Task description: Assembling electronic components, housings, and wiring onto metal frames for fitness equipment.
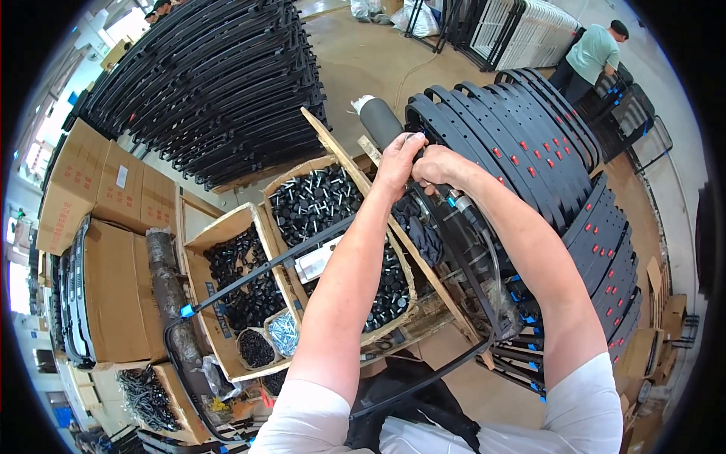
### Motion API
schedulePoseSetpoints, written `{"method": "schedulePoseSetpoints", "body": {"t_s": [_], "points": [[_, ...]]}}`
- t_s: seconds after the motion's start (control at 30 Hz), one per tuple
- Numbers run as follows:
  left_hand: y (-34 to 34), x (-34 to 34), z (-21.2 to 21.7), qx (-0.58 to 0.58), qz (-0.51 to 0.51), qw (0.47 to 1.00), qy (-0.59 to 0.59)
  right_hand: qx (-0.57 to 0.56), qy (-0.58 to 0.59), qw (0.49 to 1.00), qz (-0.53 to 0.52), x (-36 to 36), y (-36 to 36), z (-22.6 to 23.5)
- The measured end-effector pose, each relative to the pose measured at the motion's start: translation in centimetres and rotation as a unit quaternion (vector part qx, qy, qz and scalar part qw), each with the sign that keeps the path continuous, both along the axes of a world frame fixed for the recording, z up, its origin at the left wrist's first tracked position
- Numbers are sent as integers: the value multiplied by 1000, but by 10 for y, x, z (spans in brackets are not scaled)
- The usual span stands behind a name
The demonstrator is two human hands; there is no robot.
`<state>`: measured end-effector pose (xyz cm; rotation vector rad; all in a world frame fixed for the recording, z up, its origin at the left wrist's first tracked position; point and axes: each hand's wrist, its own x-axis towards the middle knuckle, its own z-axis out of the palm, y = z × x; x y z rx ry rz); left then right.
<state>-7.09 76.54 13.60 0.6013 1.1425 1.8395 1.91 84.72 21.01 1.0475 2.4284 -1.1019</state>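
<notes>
At six o'clock, the black frame nearest the body crosses below and between the forearms; one bar runs off toward eight o'clock, ending in a blue cap. At one o'clock, the left hand is curled nearly closed on a small dark part. Just beside it, the right hand has its fingers bent in; what they hold, I cannot tell. A metal and blue coupling sits just under the right wrist. At ten o'clock lies a box of bolts, black-headed; at eight to nine, a box of knobs, with a tub of silvery screws nearby. Farther off, curved racks with red clips stand at two o'clock, cartons between nine and ten, and stacked frames between ten and eleven. Farthest, near two o'clock, a co-worker bends forward.
</notes>
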Motion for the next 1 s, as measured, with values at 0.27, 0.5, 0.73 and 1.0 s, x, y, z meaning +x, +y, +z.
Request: {"method": "schedulePoseSetpoints", "body": {"t_s": [0.27, 0.5, 0.73, 1.0], "points": [[-4, -2, 9, 49, 22, 998, -16, -28, 14, 999, 39, -8, 8, -11], [-61, -7, 48, 43, 104, 988, 106, 99, 12, 993, 62, -4, -63, 67], [-268, -59, 33, -14, 165, 984, 60, 119, -13, 974, 193, -69, -249, 56], [-379, -105, 18, -2, 176, 984, 7, 130, -5, 967, 217, -118, -359, 42]]}}
